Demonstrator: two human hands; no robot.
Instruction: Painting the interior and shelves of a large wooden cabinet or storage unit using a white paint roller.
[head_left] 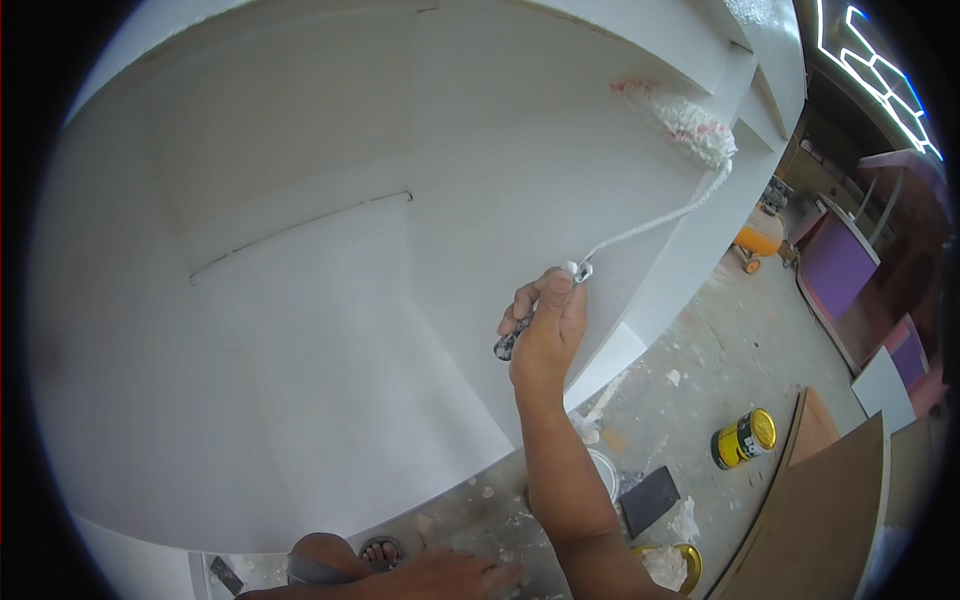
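A paint roller (690,132) with a fluffy white sleeve, marked with pinkish red, lies against the upper right of a large white panel (270,400). Its thin bent rod runs down to a dark, paint-flecked handle (506,346). My right hand (552,315) is closed around that handle, the thumb lying along its top. Low in the picture, my left hand (455,574) is blurred; its fingers look stretched out toward the right, and nothing shows in them. A thin dark line (300,235) crosses the panel's middle.
On the paint-spotted floor stand a yellow and black can (743,438) and, partly behind my right forearm, a white bucket (605,472). A dark flat sheet (650,500) lies nearby. Curved brown boards (815,510) lean at the right; an orange machine (760,235) stands farther back.
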